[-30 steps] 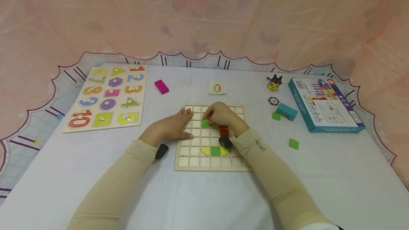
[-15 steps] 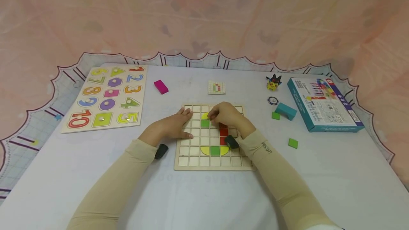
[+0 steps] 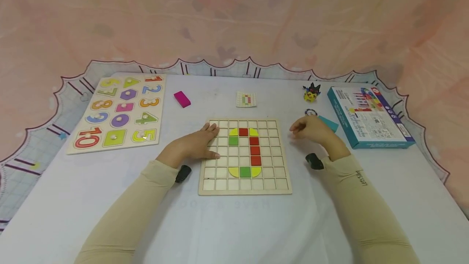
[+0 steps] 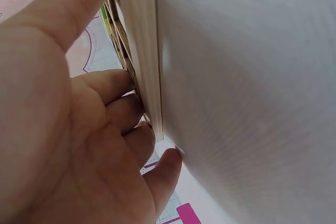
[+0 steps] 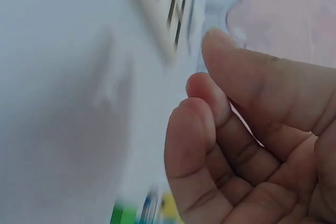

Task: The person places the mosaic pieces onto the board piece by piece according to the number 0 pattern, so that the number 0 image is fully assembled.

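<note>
My left hand [image 3: 196,145] rests with straight fingers across the left edge of a wooden grid board [image 3: 281,186]; the left wrist view shows the fingers [image 4: 163,177] along its rim. On the board, red square tiles [image 3: 255,150], green square tiles [image 3: 245,172] and yellow quarter-round tiles [image 3: 233,172] form a rounded outline. My right hand [image 3: 311,130] is in the air right of the board, fingers loosely curled, nothing between them in the right wrist view. A blurred green tile [image 5: 123,212] shows beyond it there; the head view hides the loose green tiles behind this arm.
A small pattern card [image 3: 246,100] and a magenta block [image 3: 182,99] lie behind the board. Left stands a number puzzle [image 3: 108,120]. On the right are a teal block [image 3: 328,123], a poker chip [image 3: 310,112], a toy figure [image 3: 311,92] and a game box [image 3: 370,119].
The right hand has left the top of the board and moved right, towards the teal block. A red tile and yellow tiles now show in the outline's top row. The left hand stays put.
</note>
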Demonstrator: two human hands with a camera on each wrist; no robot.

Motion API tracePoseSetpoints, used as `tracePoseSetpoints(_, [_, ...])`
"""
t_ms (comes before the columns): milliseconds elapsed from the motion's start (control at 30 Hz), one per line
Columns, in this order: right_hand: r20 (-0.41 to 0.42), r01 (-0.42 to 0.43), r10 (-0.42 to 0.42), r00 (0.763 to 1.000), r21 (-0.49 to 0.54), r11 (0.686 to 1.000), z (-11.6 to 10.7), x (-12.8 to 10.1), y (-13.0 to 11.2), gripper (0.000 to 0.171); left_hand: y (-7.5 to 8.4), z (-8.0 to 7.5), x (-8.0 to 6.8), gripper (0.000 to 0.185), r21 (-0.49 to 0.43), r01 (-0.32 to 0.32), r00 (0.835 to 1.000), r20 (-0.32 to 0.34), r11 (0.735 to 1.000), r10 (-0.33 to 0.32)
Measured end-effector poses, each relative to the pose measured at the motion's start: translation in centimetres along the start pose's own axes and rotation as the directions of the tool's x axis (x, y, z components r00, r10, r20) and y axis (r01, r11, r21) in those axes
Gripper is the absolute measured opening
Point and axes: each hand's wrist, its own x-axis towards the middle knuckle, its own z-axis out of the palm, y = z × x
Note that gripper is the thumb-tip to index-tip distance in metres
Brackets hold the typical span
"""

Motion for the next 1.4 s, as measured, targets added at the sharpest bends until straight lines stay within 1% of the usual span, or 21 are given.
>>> tracePoseSetpoints(133, [0.008,-0.036,0.036,0.999,-0.023,0.999,-1.4,-1.6,1.9,0.026,-0.2,-0.1,-0.3,0.089,-0.010,0.009,1.000,-0.003,1.000,-0.009])
tracePoseSetpoints(233, [0.008,-0.069,0.070,0.998,-0.033,0.997,-2.0,-2.7,2.9,0.028,-0.4,-0.1,-0.4,0.090,-0.013,0.010,1.000,-0.008,1.000,-0.010])
tracePoseSetpoints(300, [0.024,-0.101,0.101,0.995,-0.036,0.994,-2.4,-3.5,3.6,0.029,-0.6,-0.1,-0.4,0.091,-0.014,0.006,1.000,-0.011,1.000,-0.006])
tracePoseSetpoints(467, [0.071,-0.172,0.174,0.982,-0.035,0.985,-2.9,-5.1,5.6,0.031,-0.7,-0.3,-0.4,0.091,-0.018,-0.012,1.000,-0.008,1.000,0.012])
tracePoseSetpoints(567, [0.091,-0.193,0.195,0.977,-0.032,0.981,-2.9,-5.8,6.2,0.036,-0.6,-0.4,-0.5,0.091,-0.022,-0.011,1.000,-0.005,1.000,0.011])
tracePoseSetpoints(667, [0.098,-0.187,0.189,0.977,-0.035,0.982,-2.8,-6.4,6.3,0.040,-0.5,-0.4,-0.5,0.091,-0.027,0.000,1.000,-0.004,1.000,0.000])
tracePoseSetpoints(833, [0.084,-0.165,0.170,0.982,-0.057,0.985,-2.4,-6.8,6.2,0.036,-0.6,-0.3,-0.2,0.091,-0.021,-0.004,1.000,-0.005,1.000,0.004])
tracePoseSetpoints(967, [0.078,-0.149,0.154,0.985,-0.065,0.987,-2.0,-6.7,5.9,0.030,-0.7,-0.4,-0.1,0.092,-0.016,-0.009,1.000,-0.003,1.000,0.009])
tracePoseSetpoints(1133, [0.063,-0.116,0.117,0.991,-0.017,0.993,-1.4,-6.5,5.2,0.032,-0.6,-0.5,0.0,0.092,-0.015,-0.003,1.000,0.002,1.000,0.003])
tracePoseSetpoints(1200, [0.053,-0.104,0.104,0.993,-0.005,0.995,-1.1,-6.4,5.0,0.031,-0.6,-0.5,0.0,0.092,-0.015,-0.011,1.000,0.002,1.000,0.011])
tracePoseSetpoints(1400, [0.028,-0.098,0.098,0.995,-0.028,0.995,-0.6,-6.0,4.5,0.025,-0.4,-0.4,-0.1,0.091,-0.021,-0.026,1.000,0.007,0.999,0.026])
